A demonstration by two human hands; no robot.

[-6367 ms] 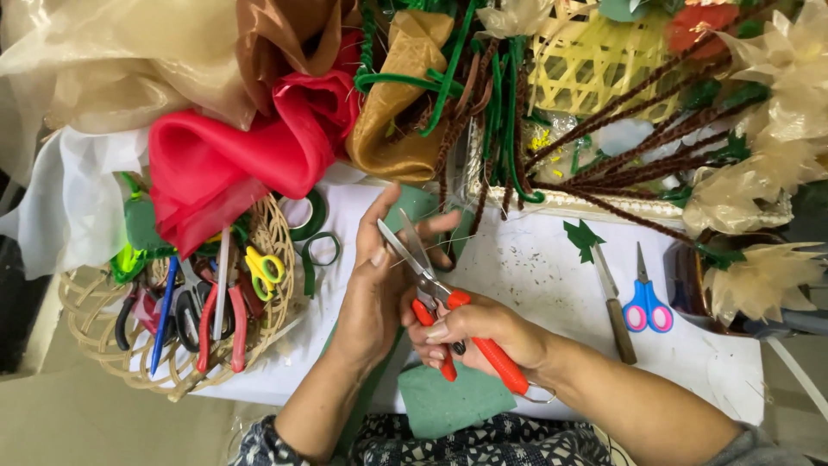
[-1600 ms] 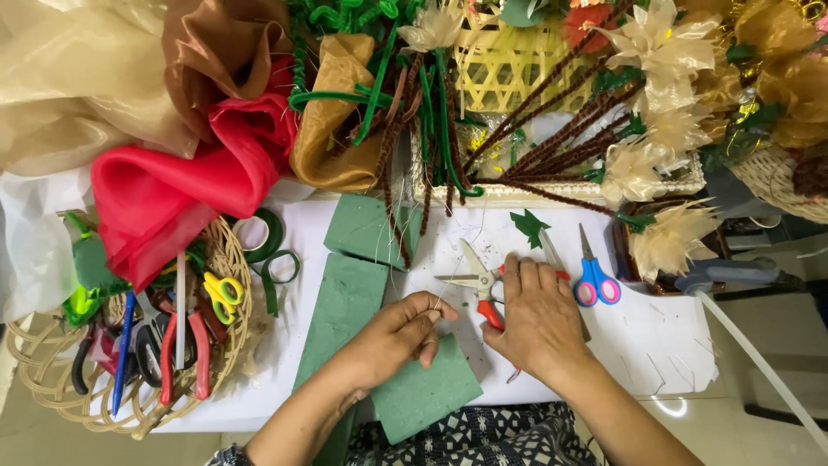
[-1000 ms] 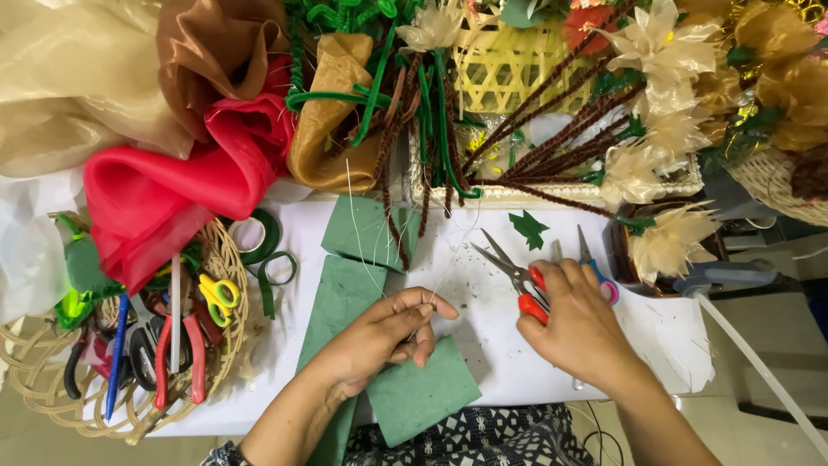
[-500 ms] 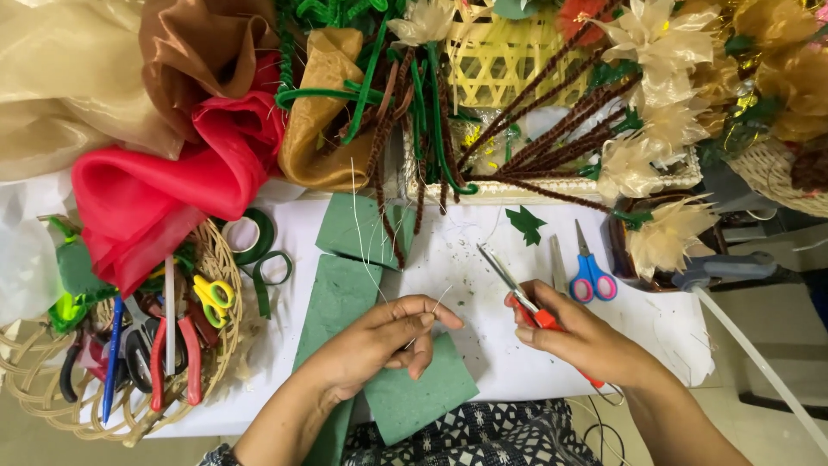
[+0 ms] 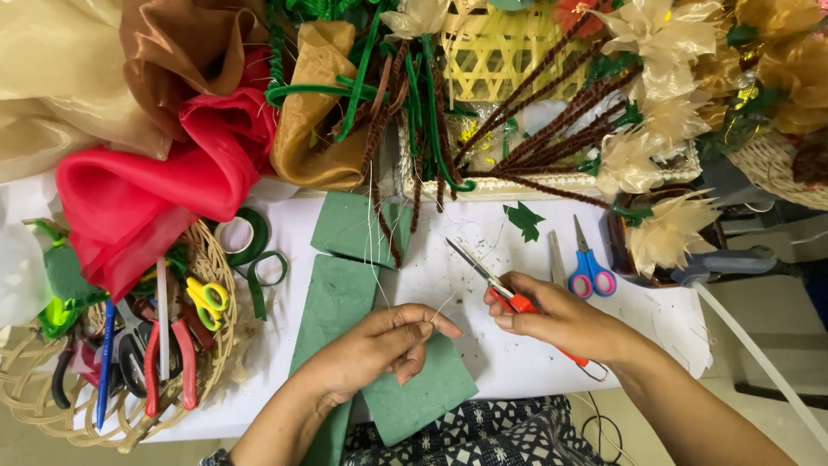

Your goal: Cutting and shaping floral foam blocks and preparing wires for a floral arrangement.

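My right hand (image 5: 556,321) grips red-handled scissors (image 5: 496,283), their metal blades pointing up and left over the white table (image 5: 483,250). My left hand (image 5: 379,345) pinches a thin pale wire (image 5: 442,307) between thumb and fingers, just left of the scissors. It rests over green floral foam blocks (image 5: 345,285) lying on the table. The wire's far end runs toward the blades.
A wicker basket (image 5: 207,259) at the left holds yellow scissors (image 5: 207,299), pliers and pens. Green tape rolls (image 5: 250,237) lie beside it. Blue scissors (image 5: 591,267) and a green leaf cutout (image 5: 523,219) lie right of centre. Red, gold and brown fabric, chenille stems and fabric flowers crowd the back.
The right hand carried the red scissors from beside the blue scissors toward the left hand. The left hand stayed on the foam, now pinching the wire.
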